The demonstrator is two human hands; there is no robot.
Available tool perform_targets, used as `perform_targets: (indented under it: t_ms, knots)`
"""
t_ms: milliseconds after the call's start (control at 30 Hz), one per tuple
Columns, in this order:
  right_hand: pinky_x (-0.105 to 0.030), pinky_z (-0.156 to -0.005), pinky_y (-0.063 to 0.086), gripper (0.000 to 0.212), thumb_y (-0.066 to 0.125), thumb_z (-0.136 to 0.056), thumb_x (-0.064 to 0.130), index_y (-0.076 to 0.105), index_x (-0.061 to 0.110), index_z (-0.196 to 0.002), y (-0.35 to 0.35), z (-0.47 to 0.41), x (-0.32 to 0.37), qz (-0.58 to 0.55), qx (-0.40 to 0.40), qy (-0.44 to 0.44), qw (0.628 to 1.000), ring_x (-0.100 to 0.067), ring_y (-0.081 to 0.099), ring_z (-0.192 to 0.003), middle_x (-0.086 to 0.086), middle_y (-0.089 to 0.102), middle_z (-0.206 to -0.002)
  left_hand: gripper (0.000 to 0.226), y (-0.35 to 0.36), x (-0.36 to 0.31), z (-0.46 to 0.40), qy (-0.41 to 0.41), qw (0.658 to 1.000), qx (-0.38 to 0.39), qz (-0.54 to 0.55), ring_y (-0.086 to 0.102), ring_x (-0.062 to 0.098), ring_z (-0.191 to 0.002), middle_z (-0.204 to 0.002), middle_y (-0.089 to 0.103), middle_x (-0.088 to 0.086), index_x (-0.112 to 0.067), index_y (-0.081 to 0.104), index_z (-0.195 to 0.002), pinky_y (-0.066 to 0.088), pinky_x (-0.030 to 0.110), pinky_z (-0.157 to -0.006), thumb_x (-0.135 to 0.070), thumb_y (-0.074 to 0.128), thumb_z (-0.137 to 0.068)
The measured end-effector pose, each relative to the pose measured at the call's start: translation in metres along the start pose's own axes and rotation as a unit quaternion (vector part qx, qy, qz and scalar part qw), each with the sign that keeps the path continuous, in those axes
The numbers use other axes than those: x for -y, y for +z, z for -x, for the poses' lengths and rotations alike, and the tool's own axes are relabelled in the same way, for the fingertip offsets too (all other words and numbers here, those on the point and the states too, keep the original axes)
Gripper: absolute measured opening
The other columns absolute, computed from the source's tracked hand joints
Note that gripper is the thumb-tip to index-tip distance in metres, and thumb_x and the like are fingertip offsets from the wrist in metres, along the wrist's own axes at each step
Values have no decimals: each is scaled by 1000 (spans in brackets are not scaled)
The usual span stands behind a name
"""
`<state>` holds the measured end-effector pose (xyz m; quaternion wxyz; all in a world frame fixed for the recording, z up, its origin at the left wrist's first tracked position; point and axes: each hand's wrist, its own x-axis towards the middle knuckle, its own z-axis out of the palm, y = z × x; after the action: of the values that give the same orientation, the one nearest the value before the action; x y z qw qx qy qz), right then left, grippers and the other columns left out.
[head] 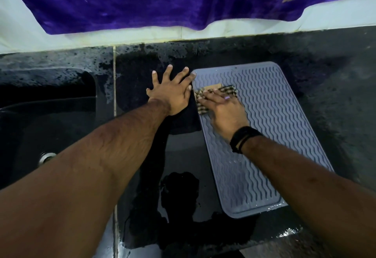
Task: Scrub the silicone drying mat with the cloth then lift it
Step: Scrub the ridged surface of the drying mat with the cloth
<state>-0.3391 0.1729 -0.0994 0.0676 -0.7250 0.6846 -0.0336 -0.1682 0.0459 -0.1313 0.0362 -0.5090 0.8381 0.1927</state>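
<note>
Fingers of the left hand (173, 92) are spread and straight, palm flat on the dark counter (142, 86) just beside the mat's left edge, one fingertip touching its far corner. That looks like a brace: weight on the counter and a stop so the mat does not slide under the rubbing. Left of it lies the sink (46, 115), well apart.

Next comes the cloth (215, 95), a checked rag bunched near the far left part of the mat (274, 119). The right hand (223, 109) presses down on it, fingers laid fairly straight over the fabric, pushing rather than clutching. The mat lies flat on the wet counter, ridges up. Scrubbing seems underway; lifting is not yet begun.
</note>
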Motion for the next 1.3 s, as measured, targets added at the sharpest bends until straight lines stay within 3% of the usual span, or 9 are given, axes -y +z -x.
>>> perform_targets:
  t_ms: [200,467,633,733,900,1033,1133,1233,1300]
  knots:
    - [-42,-117,31,63,52,-91,6,46,31,-148,-20,-41,-1,-3,19,14,1000,-24,33,-148,5,37,-161,60,0,-2,0,-26,999,7,21,-19,39,-167,-183,-6,-14,-57,4,-168,15,91,-112,-61,21,-110]
    - [-43,-118,28,61,50,-91,10,45,30,-149,-6,-8,0,14,31,2,999,-26,32,-149,4,35,-162,53,-1,-7,-2,-20,999,-11,27,-13,28,-168,-180,4,-23,-56,22,-165,12,92,-114,-53,24,-112]
    - [-46,-115,35,62,50,-91,10,45,34,-148,-13,-29,-4,10,30,24,999,-24,33,-148,7,36,-160,71,6,-7,-6,-35,998,-33,36,-8,36,-168,-181,9,-15,-56,22,-162,12,92,-110,-71,9,-94]
    - [-51,-118,31,61,43,-89,26,41,34,-150,-7,-26,-1,11,56,35,998,-26,28,-150,5,33,-163,83,9,-5,-10,-39,998,-43,35,-4,38,-168,-180,14,-11,-56,26,-160,12,90,-112,-75,2,-82]
    - [-54,-111,36,68,33,-83,59,45,36,-146,-5,-8,-2,7,1,48,999,-22,38,-145,10,43,-157,61,9,-4,-10,-36,996,-55,53,-1,32,-168,-177,20,-14,-57,34,-157,14,87,-114,-73,15,-102]
    - [-61,-109,35,80,24,-83,79,25,40,-152,-7,-28,-4,9,36,49,998,-25,35,-145,11,39,-158,53,8,-5,-8,-33,996,-59,56,-1,28,-168,-177,20,-18,-58,34,-158,14,87,-115,-68,23,-107]
    - [-62,-112,31,78,21,-86,78,21,39,-153,0,-29,-3,18,49,42,998,-28,28,-149,8,30,-162,53,9,-5,-8,-34,997,-48,51,-5,31,-168,-178,16,-19,-66,27,-158,14,87,-115,-70,22,-105]
    - [-54,-118,27,77,33,-92,71,17,33,-157,-7,-26,-6,41,66,5,997,-30,24,-151,1,24,-166,59,10,-4,-8,-44,997,-41,51,-11,35,-168,-180,9,-20,-72,23,-157,12,87,-115,-75,18,-98]
    - [-54,-119,25,75,39,-92,67,14,40,-157,-20,-31,-12,38,96,-19,994,-33,26,-150,-1,20,-167,56,10,-4,-8,-49,997,-34,51,-16,38,-168,-181,2,-21,-74,20,-156,12,87,-115,-74,19,-100]
